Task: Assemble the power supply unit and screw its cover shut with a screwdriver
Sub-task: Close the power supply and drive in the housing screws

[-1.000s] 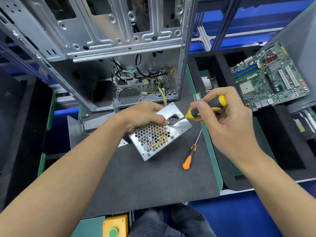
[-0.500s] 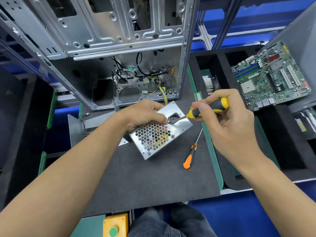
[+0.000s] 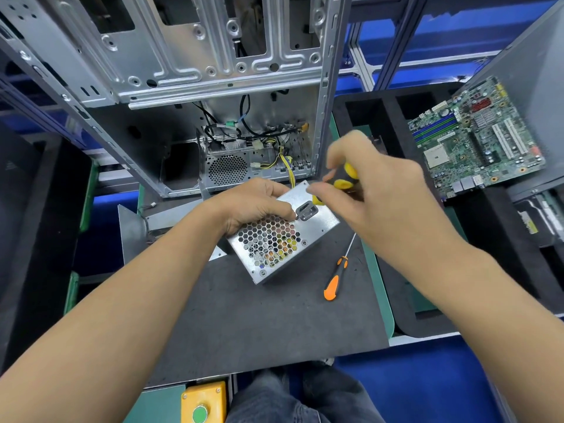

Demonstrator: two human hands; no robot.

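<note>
A silver power supply unit (image 3: 320,222) with a honeycomb grille lies tilted on the dark mat (image 3: 259,315). My left hand (image 3: 256,206) grips its upper left side, fingertips beside the black power socket (image 3: 307,211). My right hand (image 3: 375,190) holds a yellow-and-black screwdriver (image 3: 345,178) over the unit's upper right corner. Its tip is hidden behind my fingers, and the hand is blurred by motion.
An orange-handled screwdriver (image 3: 334,280) lies on the mat right of the unit. An open metal computer case (image 3: 213,87) stands behind it with loose cables inside. A green motherboard (image 3: 476,138) sits at the right in black foam. A yellow button box (image 3: 203,403) is at the near edge.
My right hand has swung the yellow screwdriver from lying level at the socket to a steeper angle over the unit's upper right corner. My left hand keeps its hold.
</note>
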